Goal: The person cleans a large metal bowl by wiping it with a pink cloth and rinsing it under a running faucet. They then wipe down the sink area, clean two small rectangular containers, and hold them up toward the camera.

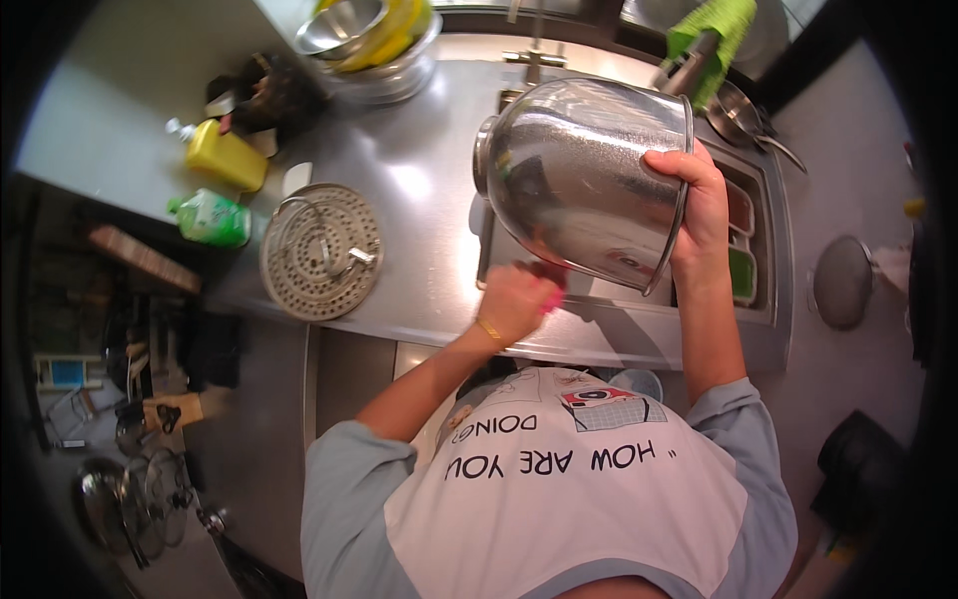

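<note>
A deep stainless-steel mixer bowl [584, 180] lies tilted on its side in the air above the sink [516, 262], its base facing left and its mouth facing right. My right hand [700, 213] grips the rim, with the thumb on the outer wall and the fingers hidden inside the mouth. Below the bowl's lower side, my left hand [513, 299] is closed on a pink scrubbing pad [552, 296], which is blurred and mostly covered by the fingers. Whether the pad touches the bowl cannot be told. The bowl's inside is out of sight.
On the steel counter [419, 277] at left rest a perforated steamer plate [322, 254], a yellow pump bottle [228, 156] and a green-and-white pouch [213, 219]. Stacked bowls [374, 45] stand behind. The faucet [534, 60] rises behind the sink; a small pan [733, 116] sits back right.
</note>
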The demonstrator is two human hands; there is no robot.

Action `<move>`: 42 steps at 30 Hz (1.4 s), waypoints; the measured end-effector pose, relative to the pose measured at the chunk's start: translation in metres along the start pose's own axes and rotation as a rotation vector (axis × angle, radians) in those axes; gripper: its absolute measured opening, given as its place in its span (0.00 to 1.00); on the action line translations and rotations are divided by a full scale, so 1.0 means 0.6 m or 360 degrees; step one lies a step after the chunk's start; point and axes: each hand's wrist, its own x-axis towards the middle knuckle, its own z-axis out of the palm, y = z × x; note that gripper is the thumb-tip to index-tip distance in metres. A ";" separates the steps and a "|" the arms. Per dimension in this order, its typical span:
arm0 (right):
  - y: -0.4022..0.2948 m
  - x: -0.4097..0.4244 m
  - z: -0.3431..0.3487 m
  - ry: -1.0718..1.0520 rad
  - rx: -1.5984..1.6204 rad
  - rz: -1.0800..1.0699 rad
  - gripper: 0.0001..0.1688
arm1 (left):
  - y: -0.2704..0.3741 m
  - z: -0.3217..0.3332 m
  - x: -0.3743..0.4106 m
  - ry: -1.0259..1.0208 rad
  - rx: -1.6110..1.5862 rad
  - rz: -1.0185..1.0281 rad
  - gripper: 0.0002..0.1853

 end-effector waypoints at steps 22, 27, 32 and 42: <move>0.167 0.212 0.111 -0.0555 -0.1293 -0.0005 0.18 | -0.094 -0.050 -0.146 0.1192 -0.0763 -0.0293 0.12; 0.191 0.250 0.164 -0.0616 -0.2047 -0.0117 0.20 | -0.061 -0.125 -0.147 0.1089 -0.0188 -0.0317 0.09; 0.237 0.217 0.231 -0.0963 -0.2471 -0.0627 0.10 | -0.020 -0.179 -0.100 0.1190 -0.0201 -0.0271 0.09; 0.278 0.147 0.239 -0.1155 -0.2508 -0.0611 0.11 | 0.005 -0.200 -0.068 0.0646 -0.0419 -0.0339 0.14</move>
